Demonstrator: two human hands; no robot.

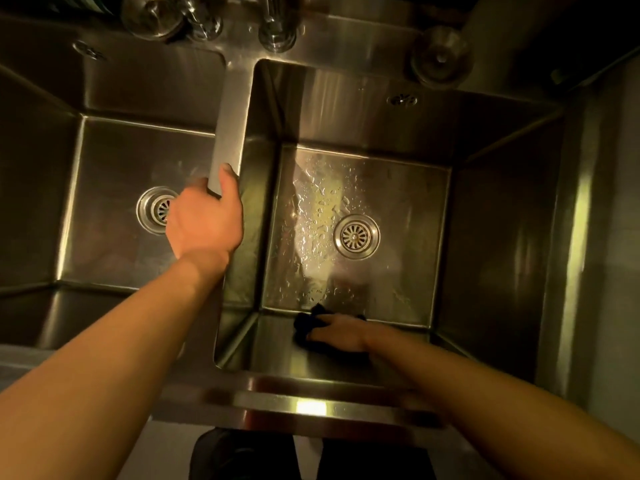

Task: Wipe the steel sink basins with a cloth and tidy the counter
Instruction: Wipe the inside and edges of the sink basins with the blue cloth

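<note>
Cloth (308, 323) | right hand (341, 332) presses it flat on basin wall | left hand (204, 220) grips divider (230, 133)

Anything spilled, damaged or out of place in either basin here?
Nothing stands out. Water beads on the right basin floor left of its drain, as expected mid-wipe. The right hand presses the dark cloth at the near edge.

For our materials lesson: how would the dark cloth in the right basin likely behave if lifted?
The dark cloth looks bunched under the right hand, so it is probably floppy. Droplets on the right basin floor suggest it may be damp and cling.
</note>
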